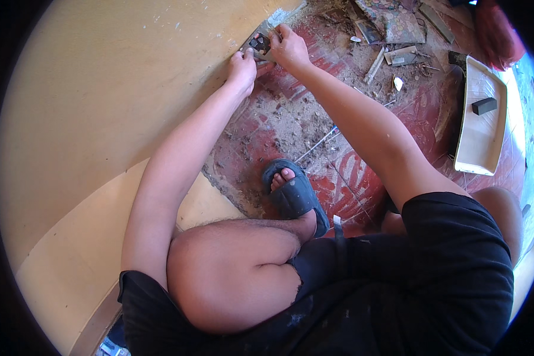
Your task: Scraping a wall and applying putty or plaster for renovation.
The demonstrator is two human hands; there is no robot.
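Both hands meet low on the yellow wall (101,89): left hand (242,66) and right hand (288,46) each pinch the small dark wall fitting (260,44) between them (dusty red floor (291,118) just below).

Your hands work at the top centre, hard against the yellow wall (101,89), which closes off the whole left side. To the right, the dusty red floor (291,124) lies open down to your sandal (296,196). Rubble (391,24) crowds the upper right, and a white tray (477,148) blocks the right edge.
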